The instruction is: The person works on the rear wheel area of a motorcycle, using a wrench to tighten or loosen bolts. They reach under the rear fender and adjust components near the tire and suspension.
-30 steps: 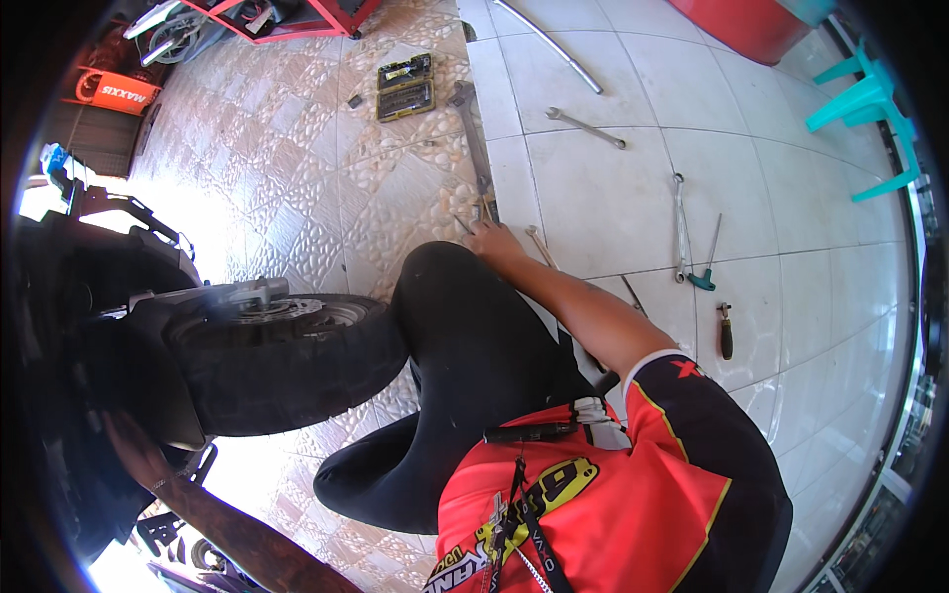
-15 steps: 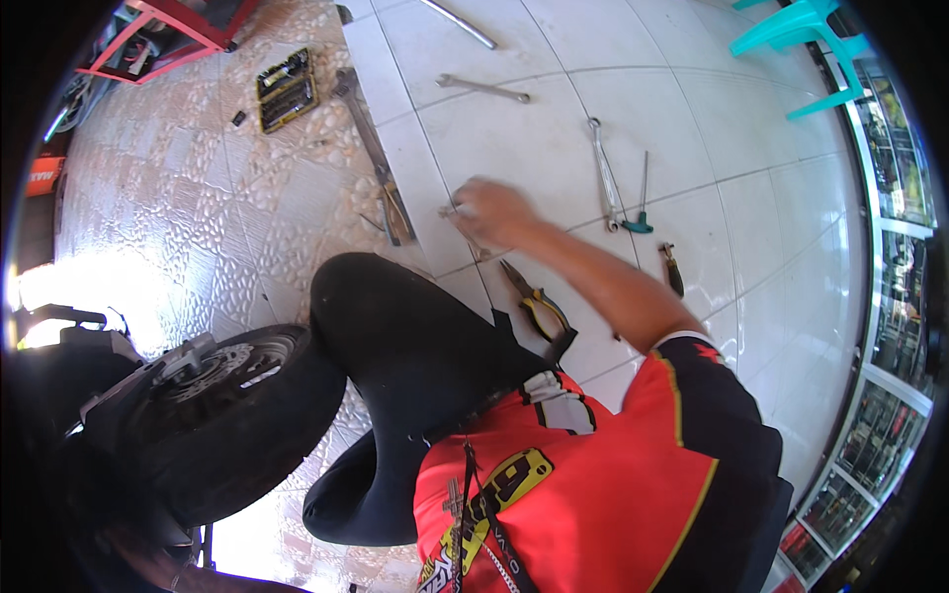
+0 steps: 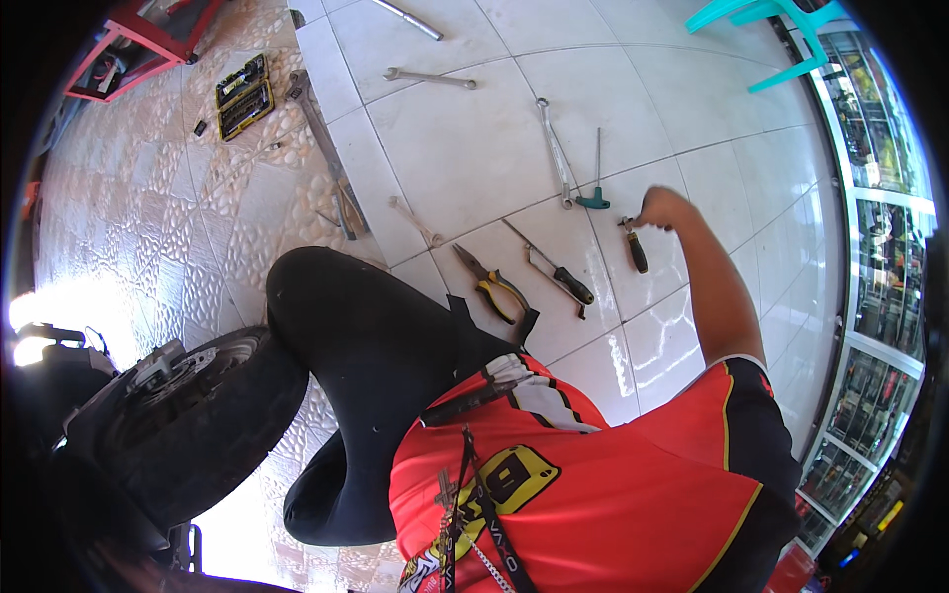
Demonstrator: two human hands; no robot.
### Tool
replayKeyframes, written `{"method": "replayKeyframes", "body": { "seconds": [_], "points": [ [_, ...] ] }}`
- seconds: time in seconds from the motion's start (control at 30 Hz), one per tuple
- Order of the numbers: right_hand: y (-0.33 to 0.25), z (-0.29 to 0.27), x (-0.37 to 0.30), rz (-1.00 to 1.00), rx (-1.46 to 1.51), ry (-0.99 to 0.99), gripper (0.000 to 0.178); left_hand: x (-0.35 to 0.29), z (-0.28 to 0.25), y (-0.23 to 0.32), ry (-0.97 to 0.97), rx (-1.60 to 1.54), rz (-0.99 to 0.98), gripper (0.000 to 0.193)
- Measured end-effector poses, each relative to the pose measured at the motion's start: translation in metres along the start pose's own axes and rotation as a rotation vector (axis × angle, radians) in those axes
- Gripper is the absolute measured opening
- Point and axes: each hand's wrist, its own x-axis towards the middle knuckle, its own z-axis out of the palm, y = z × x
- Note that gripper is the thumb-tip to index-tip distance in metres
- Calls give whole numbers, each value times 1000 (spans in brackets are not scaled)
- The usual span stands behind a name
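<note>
My right hand (image 3: 664, 210) reaches out over the white tiles at the right, its fingers curled closed at the metal end of a small ratchet (image 3: 638, 251) with a dark handle. The ratchet still lies on the floor, and the exact hold of the fingertips is hard to see. Left of it lie a green T-handle driver (image 3: 593, 201) and a long combination wrench (image 3: 556, 153). Closer to my knee are a black-handled screwdriver (image 3: 573, 286), yellow-and-black long-nose pliers (image 3: 491, 289) and a small wrench (image 3: 416, 221). My left hand is out of sight.
A motorcycle wheel (image 3: 198, 440) stands by my bent leg at the left. Farther off are an open bit case (image 3: 246, 111), a big adjustable wrench (image 3: 318, 124), another wrench (image 3: 432, 78) and a metal bar (image 3: 408, 18). A turquoise stool (image 3: 806, 44) and glass cabinets (image 3: 875, 277) line the right.
My right hand has moved right, from the small wrench to the ratchet. The small wrench now lies uncovered, and the screwdriver shows where my forearm hid it. The view has shifted right.
</note>
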Motion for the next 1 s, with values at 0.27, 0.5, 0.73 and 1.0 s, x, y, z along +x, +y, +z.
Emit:
{"method": "replayKeyframes", "body": {
  "seconds": [0.27, 0.5, 0.73, 1.0],
  "points": [
    [5, 88, -9, -3, 87, 309, 48, -6, -6, -19, 5, -6, 7, 54],
    [-36, 60, -41, 61, 83, 457, 41, -8, -8, -25, -3, -16, 8, 54],
    [-71, 45, -34, -45, -44, 497, 26, -10, -9, -29, -7, -4, 18, 54],
    [-20, 78, -17, 27, -88, 483, 22, -11, -5, -36, -16, -2, 46, 55]
  ]
}}
